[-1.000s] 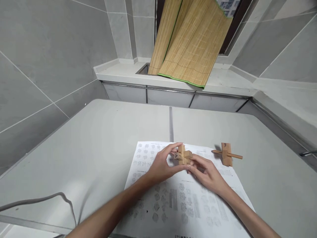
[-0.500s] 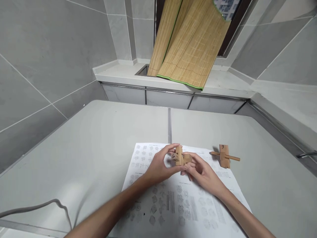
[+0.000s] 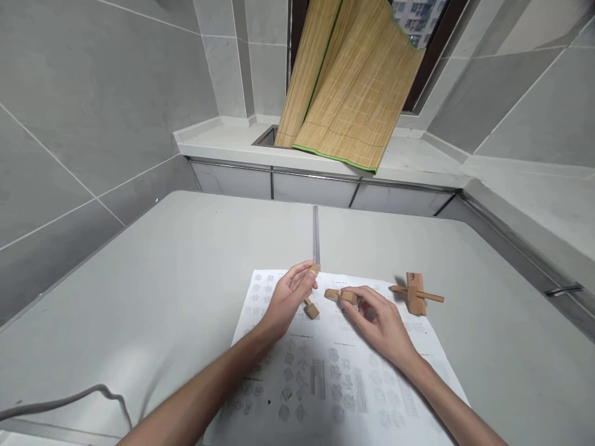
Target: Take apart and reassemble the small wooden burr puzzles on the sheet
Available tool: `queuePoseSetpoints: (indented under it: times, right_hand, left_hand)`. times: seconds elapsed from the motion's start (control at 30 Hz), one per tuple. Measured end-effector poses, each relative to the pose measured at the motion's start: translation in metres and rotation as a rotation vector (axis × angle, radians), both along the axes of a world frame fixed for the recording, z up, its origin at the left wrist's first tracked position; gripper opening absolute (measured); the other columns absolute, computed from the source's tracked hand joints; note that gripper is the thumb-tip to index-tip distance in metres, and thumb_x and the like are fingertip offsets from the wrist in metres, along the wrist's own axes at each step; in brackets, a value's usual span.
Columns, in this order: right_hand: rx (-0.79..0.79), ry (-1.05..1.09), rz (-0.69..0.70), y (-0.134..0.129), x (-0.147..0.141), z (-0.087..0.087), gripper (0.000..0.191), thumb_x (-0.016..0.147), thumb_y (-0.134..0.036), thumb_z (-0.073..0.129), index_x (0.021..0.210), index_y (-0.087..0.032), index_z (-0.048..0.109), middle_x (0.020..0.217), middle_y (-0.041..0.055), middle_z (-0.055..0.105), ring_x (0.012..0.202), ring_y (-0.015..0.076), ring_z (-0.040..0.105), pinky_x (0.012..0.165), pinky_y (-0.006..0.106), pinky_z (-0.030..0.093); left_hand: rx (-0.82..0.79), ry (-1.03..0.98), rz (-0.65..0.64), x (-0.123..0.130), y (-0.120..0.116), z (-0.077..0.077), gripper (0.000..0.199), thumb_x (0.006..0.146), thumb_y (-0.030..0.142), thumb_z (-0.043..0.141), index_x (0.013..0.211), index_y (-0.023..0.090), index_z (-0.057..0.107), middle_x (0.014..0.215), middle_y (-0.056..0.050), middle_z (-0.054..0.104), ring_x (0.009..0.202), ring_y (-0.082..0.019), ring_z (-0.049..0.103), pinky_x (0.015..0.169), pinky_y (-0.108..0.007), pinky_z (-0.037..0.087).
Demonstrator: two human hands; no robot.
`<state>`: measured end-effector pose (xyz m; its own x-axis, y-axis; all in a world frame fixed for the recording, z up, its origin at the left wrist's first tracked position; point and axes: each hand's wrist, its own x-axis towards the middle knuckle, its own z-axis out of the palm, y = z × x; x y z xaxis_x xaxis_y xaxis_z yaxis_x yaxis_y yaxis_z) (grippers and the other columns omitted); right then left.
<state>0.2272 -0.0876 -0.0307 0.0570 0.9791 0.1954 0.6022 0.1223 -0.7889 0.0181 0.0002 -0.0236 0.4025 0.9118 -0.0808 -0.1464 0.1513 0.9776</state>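
My left hand (image 3: 290,297) is closed on a notched wooden piece (image 3: 311,308), whose top end shows above the fingertips and whose block end hangs below them. Just to the right, my right hand (image 3: 376,316) pinches a second wooden piece (image 3: 348,297) between thumb and fingers; its narrower end points left. A gap separates the two pieces. Beneath both hands lies a white printed sheet (image 3: 344,396) with small figures and text.
A wooden cross-shaped assembly (image 3: 416,293) with a thin rod through it rests at the sheet's upper right edge. A grey cable (image 3: 69,394) lies at the lower left of the pale table (image 3: 186,254). A bamboo mat (image 3: 353,93) hangs over the back ledge.
The joined wooden block held between both hands has come apart into two pieces. My left hand has moved slightly left with one, while my right hand keeps the other.
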Motion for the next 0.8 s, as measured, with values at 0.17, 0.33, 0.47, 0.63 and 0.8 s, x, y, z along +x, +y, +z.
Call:
queuePoseSetpoints:
  times: [0.17, 0.33, 0.47, 0.63, 0.8]
  right_hand:
    - [0.043, -0.034, 0.0, 0.002, 0.0, -0.003, 0.025, 0.103, -0.046, 0.058, 0.111, -0.025, 0.07, 0.106, 0.0083, 0.072, 0.079, 0.0234, 0.06, 0.071, 0.037, 0.048]
    - [0.055, -0.072, 0.03, 0.001, 0.001, -0.009, 0.023, 0.104, -0.045, 0.059, 0.111, -0.026, 0.07, 0.109, 0.0098, 0.071, 0.092, 0.0272, 0.063, 0.074, 0.039, 0.05]
    - [0.038, -0.086, 0.052, 0.0, -0.002, -0.01, 0.021, 0.104, -0.044, 0.059, 0.109, -0.027, 0.069, 0.105, 0.0092, 0.07, 0.09, 0.0273, 0.062, 0.072, 0.039, 0.049]
    - [0.026, -0.098, 0.081, -0.001, -0.006, -0.009, 0.02, 0.103, -0.045, 0.059, 0.106, -0.028, 0.068, 0.101, 0.009, 0.069, 0.089, 0.0281, 0.062, 0.072, 0.04, 0.049]
    - [0.016, -0.121, 0.094, -0.002, -0.008, -0.004, 0.015, 0.103, -0.041, 0.059, 0.103, -0.027, 0.066, 0.097, 0.0069, 0.067, 0.086, 0.0265, 0.061, 0.073, 0.04, 0.048]
  left_hand:
    - [-0.037, -0.016, 0.021, -0.001, 0.0, 0.001, 0.057, 0.094, 0.062, 0.066, 0.135, 0.021, 0.065, 0.107, -0.008, 0.07, 0.097, -0.018, 0.065, 0.099, -0.035, 0.054]
    - [-0.001, 0.027, 0.006, -0.001, -0.002, 0.006, 0.06, 0.092, 0.062, 0.067, 0.134, 0.019, 0.063, 0.096, -0.006, 0.068, 0.084, -0.016, 0.062, 0.087, -0.033, 0.056]
    - [0.023, 0.012, 0.009, 0.001, -0.003, 0.007, 0.056, 0.091, 0.059, 0.07, 0.13, 0.02, 0.063, 0.109, -0.009, 0.07, 0.096, -0.019, 0.066, 0.097, -0.036, 0.054]
    - [0.091, 0.047, -0.018, 0.003, -0.006, 0.005, 0.051, 0.091, 0.055, 0.072, 0.127, 0.02, 0.062, 0.11, -0.008, 0.07, 0.101, -0.021, 0.067, 0.094, -0.035, 0.054]
    - [0.188, 0.238, -0.071, 0.003, -0.012, 0.006, 0.052, 0.09, 0.052, 0.074, 0.131, 0.023, 0.06, 0.094, -0.003, 0.069, 0.092, -0.02, 0.066, 0.087, -0.035, 0.052]
